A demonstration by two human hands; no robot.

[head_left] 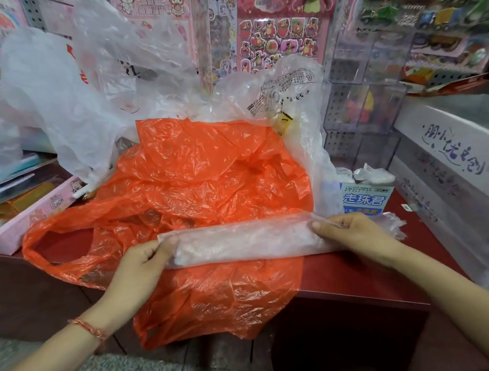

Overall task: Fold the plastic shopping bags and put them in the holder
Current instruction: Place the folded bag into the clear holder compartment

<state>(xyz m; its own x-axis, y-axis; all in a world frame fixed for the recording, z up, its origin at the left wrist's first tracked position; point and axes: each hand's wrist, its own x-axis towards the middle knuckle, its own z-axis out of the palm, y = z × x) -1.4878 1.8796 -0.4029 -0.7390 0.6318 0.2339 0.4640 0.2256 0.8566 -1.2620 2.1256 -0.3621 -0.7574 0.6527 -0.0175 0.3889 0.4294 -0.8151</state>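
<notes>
A clear plastic bag folded into a long, narrow strip (247, 239) lies crosswise at the near edge of the red table (361, 275), on top of a spread, crumpled orange bag (207, 173) whose lower part hangs over the table's front. The left hand (140, 265) pinches the strip's left end, its grip closed with thumb on top and fingers curled beneath. The right hand (349, 235) has the right end in a similar closed grip, and the loose tail of the bag sticks out past it. Just behind the right hand stands a small blue-and-white box (364, 200) with clear plastic bunched in its top. More clear bags (63, 97) are heaped behind the orange one, against a wall hung with sticker sheets (280, 27). A pink tray (21, 226) sits at the left.
</notes>
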